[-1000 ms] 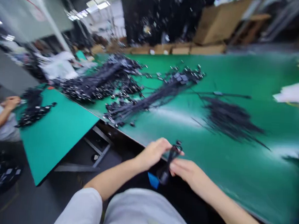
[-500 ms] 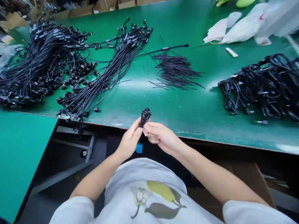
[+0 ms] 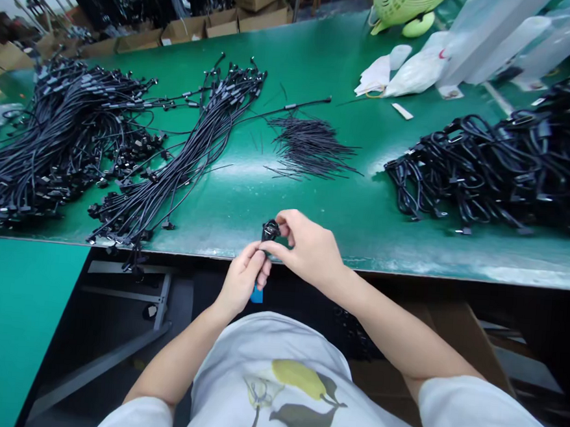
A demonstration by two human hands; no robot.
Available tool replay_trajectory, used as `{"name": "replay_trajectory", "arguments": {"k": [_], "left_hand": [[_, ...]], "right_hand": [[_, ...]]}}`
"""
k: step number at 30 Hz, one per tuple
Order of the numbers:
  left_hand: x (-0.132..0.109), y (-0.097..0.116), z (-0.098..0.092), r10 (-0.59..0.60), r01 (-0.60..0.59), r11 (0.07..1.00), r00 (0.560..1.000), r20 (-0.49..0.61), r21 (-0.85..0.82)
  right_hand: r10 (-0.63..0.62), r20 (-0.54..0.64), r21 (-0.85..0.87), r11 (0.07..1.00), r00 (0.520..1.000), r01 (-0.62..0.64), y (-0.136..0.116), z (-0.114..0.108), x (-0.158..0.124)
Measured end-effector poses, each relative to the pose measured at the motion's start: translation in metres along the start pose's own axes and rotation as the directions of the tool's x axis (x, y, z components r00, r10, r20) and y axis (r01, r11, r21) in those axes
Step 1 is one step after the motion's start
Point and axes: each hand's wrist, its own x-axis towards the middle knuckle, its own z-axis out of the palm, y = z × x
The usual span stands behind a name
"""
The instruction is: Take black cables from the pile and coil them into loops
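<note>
A folded black cable (image 3: 270,229) stands upright between my hands at the table's front edge, its looped end and connector on top. My left hand (image 3: 242,277) pinches it low down, thumb against fingers. Higher up, my right hand (image 3: 309,248) has its thumb and fingers closed around the bundle from the right side. The lower part of the cable is hidden by my fingers. A small blue piece (image 3: 256,295) shows just under my left hand. Beyond my hands lies a pile of short thin black ties (image 3: 314,147).
Long black cables lie in a bunch (image 3: 197,142) and a larger heap (image 3: 61,133) on the left. Coiled cables (image 3: 493,163) are piled at right. White plastic bags (image 3: 416,73) and a green fan (image 3: 402,4) stand at the back of the green table (image 3: 286,197).
My right hand has moved up from the middle of the cable to near its top. My left hand has dropped slightly lower. The view has shifted a little to the right.
</note>
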Motion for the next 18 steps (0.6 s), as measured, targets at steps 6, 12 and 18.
{"name": "replay_trajectory", "arguments": {"k": [6,12,18], "left_hand": [[0.003,0.004,0.003,-0.092,0.084,0.979,0.995,-0.031,-0.187],[0.004,0.005,0.006,-0.046,0.044,0.996,0.999,-0.027,-0.076],[0.005,0.003,0.008,0.094,-0.068,0.962,0.992,-0.090,0.264]], "right_hand": [[-0.372,-0.063,-0.176,0.918,0.926,0.357,0.009,0.019,-0.006],[-0.395,-0.127,-0.116,0.917,0.910,0.381,0.013,0.010,0.000],[-0.342,-0.133,-0.335,0.899,0.930,0.282,0.011,0.006,0.006]]}}
